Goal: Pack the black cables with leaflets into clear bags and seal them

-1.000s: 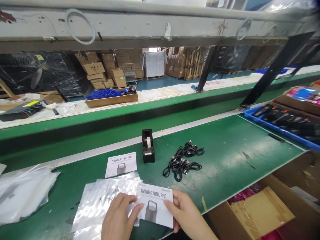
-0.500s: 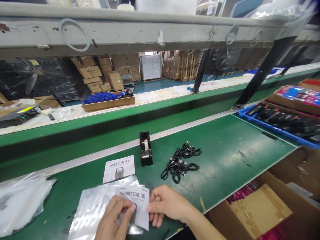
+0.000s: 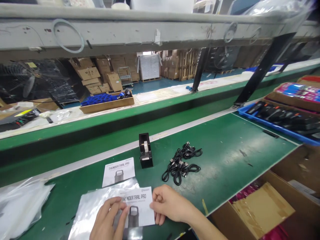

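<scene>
White rectangular paper leaflet [image 3: 142,207] extends rightward from the left hand [image 3: 107,217], whose bent fingers' hold I cannot tell, to the right hand [image 3: 170,204], whose fingers pinch its edge.

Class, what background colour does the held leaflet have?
The leaflet has a white background; head view shows it best.

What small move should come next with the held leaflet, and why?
Perhaps ease the held leaflet slightly left with the right hand: that hand pinches its right edge, while its left part seems covered by clear plastic near the left hand, and its right part looks uncovered.
</scene>
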{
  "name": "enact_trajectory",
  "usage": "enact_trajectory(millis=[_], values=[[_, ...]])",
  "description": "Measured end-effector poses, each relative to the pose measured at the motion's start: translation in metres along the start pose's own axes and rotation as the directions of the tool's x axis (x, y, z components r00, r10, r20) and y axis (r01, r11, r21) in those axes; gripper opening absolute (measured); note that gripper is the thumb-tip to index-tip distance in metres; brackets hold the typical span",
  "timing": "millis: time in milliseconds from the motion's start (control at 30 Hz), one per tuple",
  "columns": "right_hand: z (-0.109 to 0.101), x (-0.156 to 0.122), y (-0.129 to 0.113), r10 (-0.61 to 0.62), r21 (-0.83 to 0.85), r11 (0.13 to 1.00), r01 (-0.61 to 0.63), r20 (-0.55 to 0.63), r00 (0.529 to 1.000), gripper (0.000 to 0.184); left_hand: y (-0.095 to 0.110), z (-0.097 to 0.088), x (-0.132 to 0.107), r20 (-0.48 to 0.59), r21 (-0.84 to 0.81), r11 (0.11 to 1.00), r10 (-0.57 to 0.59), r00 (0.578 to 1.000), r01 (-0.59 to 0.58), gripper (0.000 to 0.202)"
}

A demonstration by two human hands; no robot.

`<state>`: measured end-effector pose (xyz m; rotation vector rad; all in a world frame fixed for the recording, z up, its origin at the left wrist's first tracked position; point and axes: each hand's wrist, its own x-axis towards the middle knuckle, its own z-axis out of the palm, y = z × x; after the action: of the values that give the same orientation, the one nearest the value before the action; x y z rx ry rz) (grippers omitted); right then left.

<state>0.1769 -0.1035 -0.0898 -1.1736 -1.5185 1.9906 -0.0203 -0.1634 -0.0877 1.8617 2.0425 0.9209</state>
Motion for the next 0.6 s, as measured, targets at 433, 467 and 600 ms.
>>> enact_trajectory(millis=[433,467,600], values=[[0.015,-0.005,0.001,0.071,0.222,0.975,-0.02,-0.225,0.972,0.033,0.0,0.018,-0.006,-0.029,-0.013,0.999,0.033,0.999,-0.033,0.026],[0.017,-0.005,0.001,0.063,0.233,0.972,-0.006,-0.238,0.969,0.034,0.001,0.018,-0.006,-0.03,-0.023,0.999,0.025,0.999,-0.025,0.026],[0.024,-0.004,0.003,0.051,0.265,0.964,0.006,-0.207,0.977,0.034,0.007,0.017,-0.007,-0.02,-0.081,0.996,0.019,1.0,-0.02,0.024]])
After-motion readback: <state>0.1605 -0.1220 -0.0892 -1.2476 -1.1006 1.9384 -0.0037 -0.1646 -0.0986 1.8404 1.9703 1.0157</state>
